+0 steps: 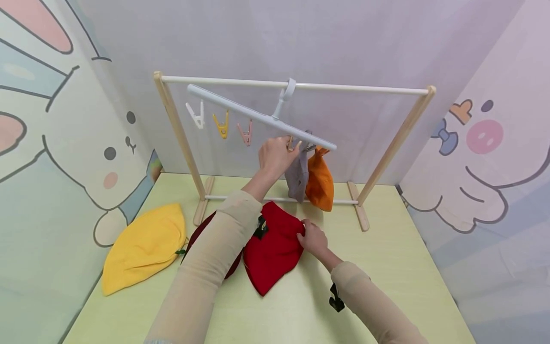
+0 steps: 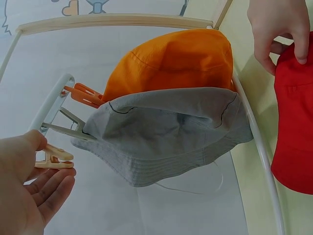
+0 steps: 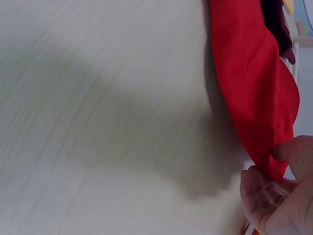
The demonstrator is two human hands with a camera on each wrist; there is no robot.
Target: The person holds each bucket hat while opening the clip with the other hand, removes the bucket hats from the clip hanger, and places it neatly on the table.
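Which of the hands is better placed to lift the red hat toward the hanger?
Probably the right hand: it pinches the red hat by its edge, while the left hand, up at the hanger, pinches the beige clip.

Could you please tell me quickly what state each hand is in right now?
Left hand: holding, it pinches the beige clothespin.
Right hand: holding, it pinches the red hat at its edge.
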